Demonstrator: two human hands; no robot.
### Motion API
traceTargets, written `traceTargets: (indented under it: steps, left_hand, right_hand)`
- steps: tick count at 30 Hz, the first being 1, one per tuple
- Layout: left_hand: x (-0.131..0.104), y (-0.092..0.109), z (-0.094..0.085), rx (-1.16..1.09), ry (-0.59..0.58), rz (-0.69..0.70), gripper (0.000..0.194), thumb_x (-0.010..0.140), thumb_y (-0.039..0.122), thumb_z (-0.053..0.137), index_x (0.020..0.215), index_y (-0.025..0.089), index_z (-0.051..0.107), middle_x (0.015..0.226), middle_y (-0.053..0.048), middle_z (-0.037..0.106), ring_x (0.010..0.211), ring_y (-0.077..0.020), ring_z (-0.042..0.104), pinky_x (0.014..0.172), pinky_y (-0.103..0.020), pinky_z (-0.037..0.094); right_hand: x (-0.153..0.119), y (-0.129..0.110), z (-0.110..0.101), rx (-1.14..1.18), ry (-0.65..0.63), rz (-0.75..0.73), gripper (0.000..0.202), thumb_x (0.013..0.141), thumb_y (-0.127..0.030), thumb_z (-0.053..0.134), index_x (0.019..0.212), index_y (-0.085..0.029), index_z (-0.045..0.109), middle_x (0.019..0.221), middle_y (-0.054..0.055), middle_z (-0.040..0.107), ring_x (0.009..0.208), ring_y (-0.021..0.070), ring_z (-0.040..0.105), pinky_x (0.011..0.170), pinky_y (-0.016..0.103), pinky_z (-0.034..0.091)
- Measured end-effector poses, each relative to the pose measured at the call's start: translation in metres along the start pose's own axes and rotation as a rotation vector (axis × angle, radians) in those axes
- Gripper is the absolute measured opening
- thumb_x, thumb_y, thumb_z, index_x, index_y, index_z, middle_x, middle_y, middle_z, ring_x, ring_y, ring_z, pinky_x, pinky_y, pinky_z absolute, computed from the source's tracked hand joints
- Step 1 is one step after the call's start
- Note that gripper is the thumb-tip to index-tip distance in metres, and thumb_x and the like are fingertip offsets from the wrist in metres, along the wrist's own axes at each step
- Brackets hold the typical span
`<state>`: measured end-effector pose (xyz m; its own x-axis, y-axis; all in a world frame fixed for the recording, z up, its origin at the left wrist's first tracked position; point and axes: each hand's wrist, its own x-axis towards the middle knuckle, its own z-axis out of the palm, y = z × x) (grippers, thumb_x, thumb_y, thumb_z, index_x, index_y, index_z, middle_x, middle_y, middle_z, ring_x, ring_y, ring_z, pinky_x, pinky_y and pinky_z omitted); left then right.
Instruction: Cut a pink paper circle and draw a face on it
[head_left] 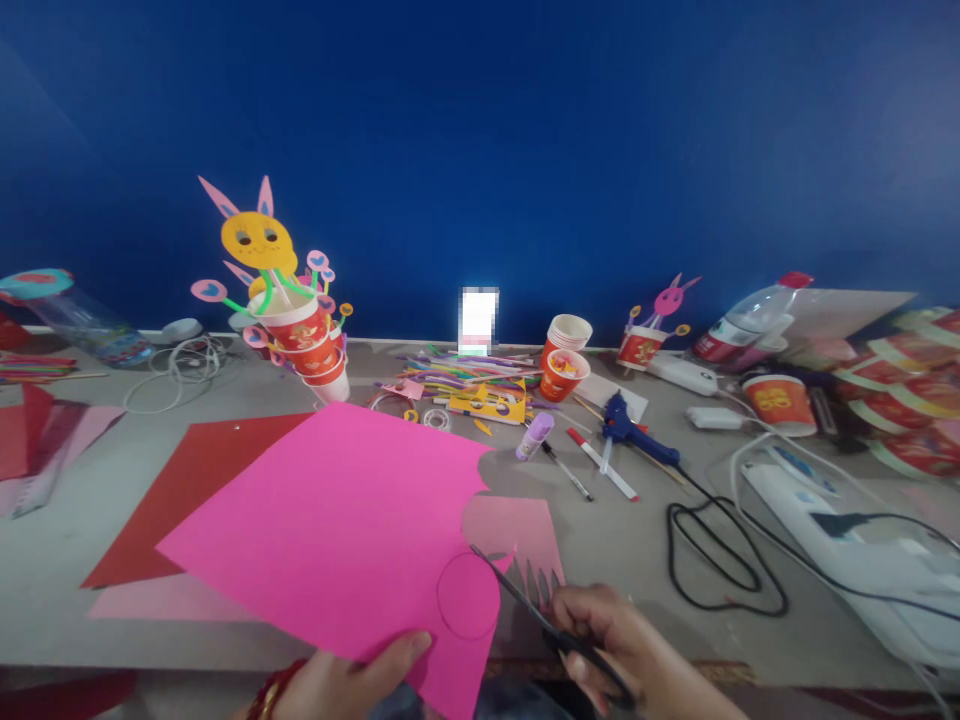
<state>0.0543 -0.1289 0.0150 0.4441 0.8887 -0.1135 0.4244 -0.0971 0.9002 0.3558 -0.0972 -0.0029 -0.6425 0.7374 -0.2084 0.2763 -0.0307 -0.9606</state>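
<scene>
Here the left hand (352, 680) pinches the thin, floppy pink paper sheet (337, 520) near its drawn circle; right hand (607, 640) fingers closed around scissors (547, 625).

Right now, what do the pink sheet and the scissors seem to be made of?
The pink sheet looks like matte craft paper: it holds flat in the left hand and shows a drawn circle. The scissors in the right hand show thin dark blades, probably metal; the handles look like black plastic.
</scene>
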Motion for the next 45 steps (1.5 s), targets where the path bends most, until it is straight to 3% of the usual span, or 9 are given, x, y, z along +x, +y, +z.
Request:
traceTargets:
  steps: [5, 13, 16, 23, 27, 32, 40, 45]
  left_hand:
    - [0.004, 0.008, -0.006, 0.012, 0.091, 0.01, 0.033, 0.092, 0.043, 0.051, 0.08, 0.027, 0.078, 0.078, 0.004, 0.077, 0.079, -0.0164, 0.073, 0.083, -0.024, 0.059]
    - [0.008, 0.011, -0.011, -0.149, -0.074, -0.026, 0.044, 0.096, 0.035, 0.045, 0.065, 0.027, 0.075, 0.065, 0.003, 0.074, 0.083, -0.017, 0.073, 0.095, -0.028, 0.053]
    - [0.01, 0.015, -0.012, -0.192, -0.073, -0.028, 0.043, 0.095, 0.037, 0.047, 0.065, 0.027, 0.075, 0.068, 0.003, 0.075, 0.081, -0.0174, 0.073, 0.097, -0.029, 0.052]
    - [0.013, 0.02, -0.01, -0.392, -0.194, -0.026, 0.052, 0.099, 0.044, 0.036, 0.073, 0.024, 0.077, 0.072, 0.0, 0.076, 0.076, -0.0178, 0.071, 0.1, -0.033, 0.049]
    - [0.011, 0.01, -0.007, -0.497, -0.137, -0.011, 0.05, 0.097, 0.046, 0.041, 0.07, 0.022, 0.076, 0.066, -0.001, 0.074, 0.071, -0.0183, 0.07, 0.089, -0.031, 0.054]
    - [0.012, 0.0, -0.005, -0.631, -0.28, -0.007, 0.053, 0.099, 0.046, 0.039, 0.075, 0.013, 0.074, 0.07, -0.009, 0.073, 0.072, -0.0206, 0.069, 0.08, -0.033, 0.054]
    - [0.009, -0.025, 0.005, -0.829, -0.262, -0.033, 0.058, 0.1, 0.041, 0.039, 0.063, 0.009, 0.071, 0.049, -0.008, 0.063, 0.05, -0.0173, 0.062, 0.064, -0.028, 0.051]
    - [0.007, -0.024, 0.004, -0.862, -0.283, -0.003, 0.057, 0.099, 0.039, 0.04, 0.066, 0.008, 0.074, 0.048, -0.009, 0.063, 0.044, -0.0163, 0.06, 0.057, -0.026, 0.048]
  right_hand:
    - [0.0, 0.009, -0.002, 0.082, -0.028, 0.067, 0.055, 0.079, -0.069, 0.059, 0.067, -0.023, 0.031, 0.048, -0.01, 0.035, 0.038, 0.0049, 0.04, 0.038, 0.017, 0.019]
    - [0.005, 0.001, -0.002, 0.079, -0.003, 0.05, 0.059, 0.077, -0.075, 0.055, 0.066, -0.023, 0.032, 0.045, -0.01, 0.035, 0.036, 0.0046, 0.036, 0.039, 0.019, 0.019]
    - [0.006, 0.0, -0.001, 0.06, 0.004, 0.035, 0.057, 0.08, -0.073, 0.055, 0.066, -0.023, 0.031, 0.045, -0.01, 0.035, 0.036, 0.0043, 0.036, 0.039, 0.019, 0.018]
    - [0.004, 0.012, -0.005, 0.112, 0.044, 0.084, 0.057, 0.079, -0.07, 0.058, 0.065, -0.023, 0.03, 0.047, -0.01, 0.036, 0.035, 0.004, 0.036, 0.037, 0.017, 0.02]
    - [0.002, 0.013, -0.007, 0.158, -0.003, 0.106, 0.06, 0.073, -0.075, 0.061, 0.065, -0.022, 0.034, 0.048, -0.007, 0.044, 0.038, 0.0051, 0.04, 0.038, 0.017, 0.021]
    - [0.008, 0.001, -0.003, 0.264, -0.13, 0.071, 0.066, 0.065, -0.082, 0.061, 0.069, -0.019, 0.042, 0.052, -0.003, 0.052, 0.044, 0.0074, 0.045, 0.043, 0.018, 0.025]
    - [0.016, -0.004, 0.003, 0.298, -0.182, 0.054, 0.063, 0.068, -0.079, 0.062, 0.07, -0.017, 0.046, 0.052, -0.002, 0.052, 0.044, 0.0082, 0.045, 0.044, 0.018, 0.025]
    - [0.018, -0.01, 0.008, 0.294, -0.217, 0.043, 0.064, 0.07, -0.079, 0.059, 0.071, -0.016, 0.048, 0.051, -0.001, 0.054, 0.044, 0.0077, 0.041, 0.046, 0.019, 0.024]
